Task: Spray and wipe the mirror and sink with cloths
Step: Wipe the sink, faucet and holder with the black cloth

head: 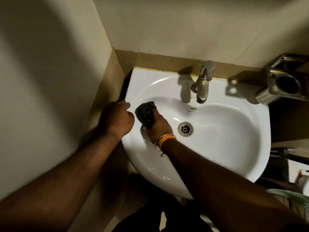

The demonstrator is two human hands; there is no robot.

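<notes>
The right hand (pixel 157 126) grips a dark cloth (pixel 145 113) against the sink (pixel 234 131) wall, left of the drain (pixel 185 129). The left hand (pixel 117 119), fingers curled, rests on the sink's left rim.

Glossy white ceramic sink (pixel 234 164); brushed metal tap (pixel 203 82).

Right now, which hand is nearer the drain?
Right. The right hand grips the dark cloth inside the basin, just left of the drain; the left hand rests on the sink's left rim, farther off.
</notes>
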